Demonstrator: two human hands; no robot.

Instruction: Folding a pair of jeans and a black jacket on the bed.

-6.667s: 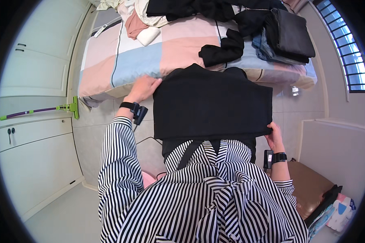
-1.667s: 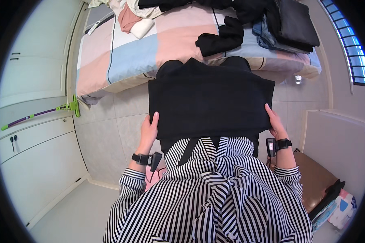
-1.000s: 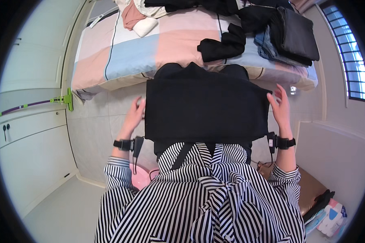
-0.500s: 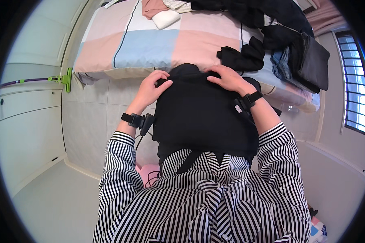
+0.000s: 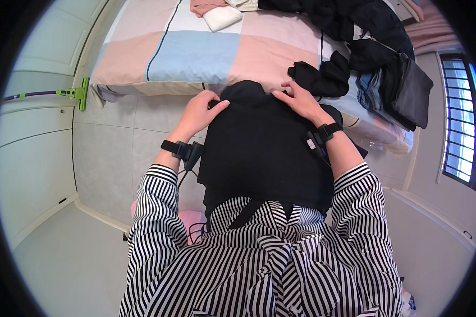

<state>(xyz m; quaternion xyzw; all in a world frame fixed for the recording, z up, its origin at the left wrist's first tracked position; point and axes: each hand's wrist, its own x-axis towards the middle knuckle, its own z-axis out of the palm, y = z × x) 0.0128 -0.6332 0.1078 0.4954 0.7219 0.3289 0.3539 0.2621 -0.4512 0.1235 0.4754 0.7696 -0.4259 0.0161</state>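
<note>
A black garment [image 5: 269, 148] lies spread over my lap, its far end rounded like a collar or hood; I cannot make out which kind it is. My left hand [image 5: 202, 112] pinches its far left corner between thumb and fingers. At the far right edge, my right hand [image 5: 301, 103] grips the cloth with its thumb on top; the index finger is slightly raised and some fingertips are hidden by the fabric. Black straps with small devices sit on both wrists.
Ahead stands a bed [image 5: 190, 53] with a pink, blue and white checked cover. On it lie a crumpled black garment [image 5: 322, 76], folded dark trousers [image 5: 410, 90], a dark clothes pile [image 5: 354, 21] and a white folded cloth [image 5: 223, 18]. A green mop [image 5: 79, 93] leans at left.
The right index finger has lifted a little, and the right hand has shifted slightly on the cloth. My view has tilted slightly; the garment stays on my lap.
</note>
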